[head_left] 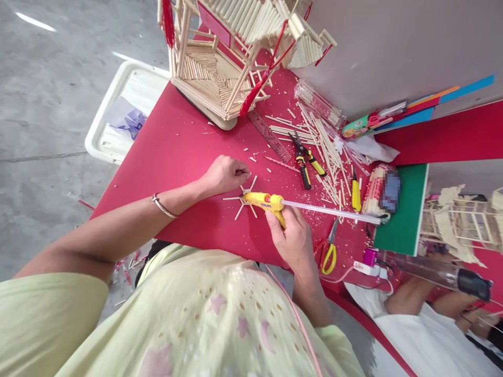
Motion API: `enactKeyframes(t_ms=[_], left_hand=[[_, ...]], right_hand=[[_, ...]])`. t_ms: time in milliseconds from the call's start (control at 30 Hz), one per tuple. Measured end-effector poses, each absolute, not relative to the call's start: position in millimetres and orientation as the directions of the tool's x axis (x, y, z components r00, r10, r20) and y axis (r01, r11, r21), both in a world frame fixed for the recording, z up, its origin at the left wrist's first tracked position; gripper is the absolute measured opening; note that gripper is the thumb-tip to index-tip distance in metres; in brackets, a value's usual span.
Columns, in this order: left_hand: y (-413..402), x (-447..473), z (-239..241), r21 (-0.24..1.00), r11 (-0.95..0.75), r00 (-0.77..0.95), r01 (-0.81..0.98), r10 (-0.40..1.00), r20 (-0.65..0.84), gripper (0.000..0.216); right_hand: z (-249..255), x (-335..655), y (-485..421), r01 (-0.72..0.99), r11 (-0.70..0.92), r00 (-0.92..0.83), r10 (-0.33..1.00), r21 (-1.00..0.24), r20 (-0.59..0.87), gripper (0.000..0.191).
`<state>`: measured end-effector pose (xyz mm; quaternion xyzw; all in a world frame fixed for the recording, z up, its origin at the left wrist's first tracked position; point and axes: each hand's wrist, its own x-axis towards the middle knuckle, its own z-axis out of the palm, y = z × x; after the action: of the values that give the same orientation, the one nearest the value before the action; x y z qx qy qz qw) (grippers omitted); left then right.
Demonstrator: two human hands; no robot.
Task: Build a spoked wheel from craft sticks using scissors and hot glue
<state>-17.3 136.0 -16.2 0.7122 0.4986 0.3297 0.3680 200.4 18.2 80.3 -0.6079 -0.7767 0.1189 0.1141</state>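
My right hand [293,238] is wrapped round the handle of a yellow hot glue gun [257,199], with a long clear glue stick [330,210] out of its back. The nozzle is over the middle of a small star of short wooden sticks [239,211] lying flat on the red table [188,157]. Just beyond the star, my left hand [226,175] is closed, thumb and fingers pinched together. A tiny pale bit shows at its fingertips, too small to name.
A stick-built pavilion [216,68] with red tassels stands at the far side. To the right lie loose sticks [324,149], pliers [304,159], a yellow cutter [356,195], scissors [329,251] and a ruler [271,136]. Another person's legs [412,301] are at the lower right.
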Motion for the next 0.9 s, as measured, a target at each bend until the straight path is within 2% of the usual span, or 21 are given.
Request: enactKeyframes(t_ms=[900], left_hand=[[137.3, -18.2, -15.9, 0.867, -0.216, 0.298, 0.448, 0.951, 0.083, 0.022]], right_hand=[[78.8, 199.9, 14.0, 0.914, 0.225, -0.231, 0.973, -0.337, 0.02, 0.032]])
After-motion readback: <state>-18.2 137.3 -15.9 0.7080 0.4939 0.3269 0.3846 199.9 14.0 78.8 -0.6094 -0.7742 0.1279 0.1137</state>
